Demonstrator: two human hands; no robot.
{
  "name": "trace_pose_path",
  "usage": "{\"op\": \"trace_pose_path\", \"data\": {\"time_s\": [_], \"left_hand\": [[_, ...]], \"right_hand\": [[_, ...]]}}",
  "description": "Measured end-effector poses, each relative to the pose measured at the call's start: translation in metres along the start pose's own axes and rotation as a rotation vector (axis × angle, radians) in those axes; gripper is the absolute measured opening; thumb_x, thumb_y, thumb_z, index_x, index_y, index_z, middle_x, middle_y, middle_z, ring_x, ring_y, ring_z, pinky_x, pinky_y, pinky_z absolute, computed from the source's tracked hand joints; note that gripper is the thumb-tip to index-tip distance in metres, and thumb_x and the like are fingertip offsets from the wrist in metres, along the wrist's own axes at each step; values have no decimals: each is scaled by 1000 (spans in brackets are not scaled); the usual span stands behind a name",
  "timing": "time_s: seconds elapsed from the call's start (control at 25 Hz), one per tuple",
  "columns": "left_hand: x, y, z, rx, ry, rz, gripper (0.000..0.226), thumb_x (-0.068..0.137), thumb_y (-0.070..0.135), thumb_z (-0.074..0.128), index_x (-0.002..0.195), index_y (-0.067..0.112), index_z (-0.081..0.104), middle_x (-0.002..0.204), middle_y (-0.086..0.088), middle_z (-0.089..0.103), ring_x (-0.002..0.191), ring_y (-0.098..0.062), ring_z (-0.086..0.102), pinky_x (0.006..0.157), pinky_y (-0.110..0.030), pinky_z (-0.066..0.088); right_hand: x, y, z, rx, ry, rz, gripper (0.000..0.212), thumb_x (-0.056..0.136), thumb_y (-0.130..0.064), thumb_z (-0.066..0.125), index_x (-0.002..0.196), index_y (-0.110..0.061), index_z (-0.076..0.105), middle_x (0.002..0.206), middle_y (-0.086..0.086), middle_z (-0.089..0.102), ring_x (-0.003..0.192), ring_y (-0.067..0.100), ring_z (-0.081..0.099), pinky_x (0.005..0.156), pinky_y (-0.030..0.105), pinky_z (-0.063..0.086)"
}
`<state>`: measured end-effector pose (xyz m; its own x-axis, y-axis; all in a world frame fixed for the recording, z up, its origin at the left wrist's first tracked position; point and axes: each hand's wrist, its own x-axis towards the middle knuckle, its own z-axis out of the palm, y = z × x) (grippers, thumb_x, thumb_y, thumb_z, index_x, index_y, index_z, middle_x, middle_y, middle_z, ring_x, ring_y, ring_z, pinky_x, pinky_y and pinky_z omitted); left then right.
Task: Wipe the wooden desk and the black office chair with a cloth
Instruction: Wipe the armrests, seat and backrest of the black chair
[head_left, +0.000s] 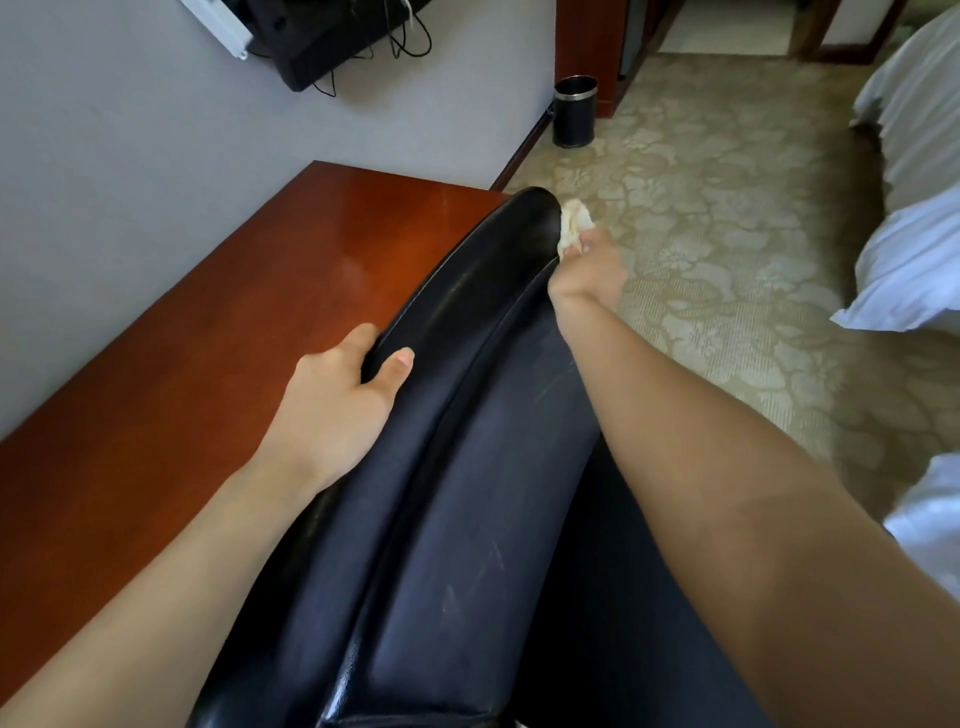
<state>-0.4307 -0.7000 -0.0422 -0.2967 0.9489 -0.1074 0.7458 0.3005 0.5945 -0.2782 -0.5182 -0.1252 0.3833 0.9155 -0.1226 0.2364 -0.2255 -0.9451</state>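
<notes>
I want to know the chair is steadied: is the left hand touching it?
Touching. The head view shows the left hand gripping the chair at its top edge, thumb on the near face, fingers curled over the far side.

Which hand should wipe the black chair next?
Probably the right hand: it holds the cloth against the chair. The left hand has no cloth and grips the chair's edge.

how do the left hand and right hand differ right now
The left hand grips the black chair by its edge and nothing else; the right hand pinches a pale cloth against the chair's far end. The left hand sits nearer, on the desk side; the right hand reaches farther, on the carpet side. Both touch the chair.
</notes>
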Motion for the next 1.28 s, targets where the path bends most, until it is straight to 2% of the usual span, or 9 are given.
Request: {"op": "trace_pose_path", "data": {"time_s": [0.08,0.2,0.32,0.44,0.6,0.68,0.84,1.04,1.28], "left_hand": [[1,0,1,-3,4,2,22,98,38,44,96,18,54,81,-15,63,60,-22,52,52,-28,40],[2,-1,1,-15,6,6,19,99,38,44,98,21,52,81,-5,62,64,-20,56,55,-25,42],[3,-2,2,-31,3,10,21,99,37,45,100,19,54,82,-3,62,72,-22,59,58,-25,43],[4,-2,1,-46,17,9,22,98,38,45,104,20,56,84,0,62,76,-21,60,60,-25,45],[3,-2,2,-29,20,3,26,98,40,44,108,19,55,87,0,62,75,-19,60,58,-27,45],[1,-2,3,-28,27,4,24,98,40,44,101,19,56,85,-2,62,73,-20,60,56,-28,45],[-1,0,3,-32,37,2,24,98,40,44,100,20,56,84,-2,62,74,-19,59,61,-28,46],[1,-1,5,-24,37,-19,30,99,42,42,117,20,53,83,11,54,70,-5,51,56,-16,35],[1,-1,4,-28,30,-7,17,99,40,42,108,27,50,80,15,52,69,-2,50,54,-9,33]], "right_hand": [[-3,25,-5,24,-6,78,32,99,-18,42,130,-21,52,119,-2,59,112,17,55,88,24,41],[-21,56,-5,25,49,90,26,99,-21,45,123,-18,55,113,2,62,103,20,58,79,21,40],[-62,75,-3,78,58,-47,23,98,-17,47,117,-13,60,103,0,62,95,16,55,74,12,31],[-108,91,-2,153,9,-139,23,95,-13,51,114,-14,63,108,-1,66,101,14,58,83,18,39],[-181,108,-12,276,-98,-223,28,91,-11,57,113,-26,65,117,-15,61,110,-3,54,93,8,39],[-210,118,-19,307,-170,-333,27,88,-19,58,111,-33,62,119,-22,59,117,-1,52,97,13,41],[-188,118,-25,300,-233,-431,26,86,-17,58,107,-31,64,116,-24,60,116,2,54,97,15,41],[-96,87,-10,149,-72,-350,28,90,-3,53,116,-9,64,116,1,64,109,17,56,92,15,36],[-29,105,-6,100,-37,-10,29,98,-10,44,125,-15,52,126,8,55,112,23,53,86,22,39]]}}
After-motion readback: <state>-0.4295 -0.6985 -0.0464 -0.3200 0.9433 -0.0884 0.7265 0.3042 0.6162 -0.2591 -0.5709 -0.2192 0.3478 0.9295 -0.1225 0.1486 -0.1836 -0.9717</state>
